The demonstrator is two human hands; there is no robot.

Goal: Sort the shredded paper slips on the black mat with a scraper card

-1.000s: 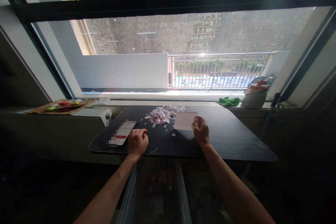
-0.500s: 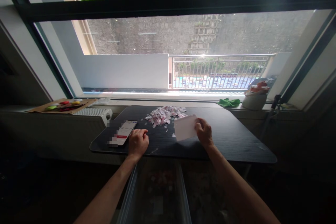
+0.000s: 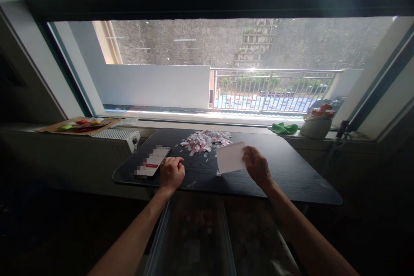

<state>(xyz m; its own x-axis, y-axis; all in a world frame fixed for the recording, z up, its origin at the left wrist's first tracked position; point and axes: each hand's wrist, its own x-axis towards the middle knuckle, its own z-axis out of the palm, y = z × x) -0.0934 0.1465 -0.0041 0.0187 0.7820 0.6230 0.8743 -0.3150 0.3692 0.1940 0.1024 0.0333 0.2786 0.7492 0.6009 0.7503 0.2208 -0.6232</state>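
My right hand (image 3: 258,164) is closed on the right edge of a flat white card (image 3: 230,158), held tilted just above the table, its thumb and fingers gripping the side. A small paper scrap (image 3: 219,174) lies at the card's lower left corner. Behind and to the left of the card is a loose heap of whitish-pink paper scraps (image 3: 202,141). My left hand (image 3: 172,173) rests on the dark table with its fingers curled in and nothing visible in them. Beside it, on the left, lies a phone (image 3: 154,161) with its screen lit.
The dark table (image 3: 291,172) stands against a window sill. On the sill are a green cloth (image 3: 283,128) and a whitish container (image 3: 315,126). A brown board (image 3: 48,127) with colourful items lies at left near a radiator (image 3: 116,138). Below the table's front edge is a transparent bin (image 3: 228,233).
My right hand and the white card have shifted slightly right. A small scrap now lies nearer to me, by the card's lower corner. My left hand stays in place.
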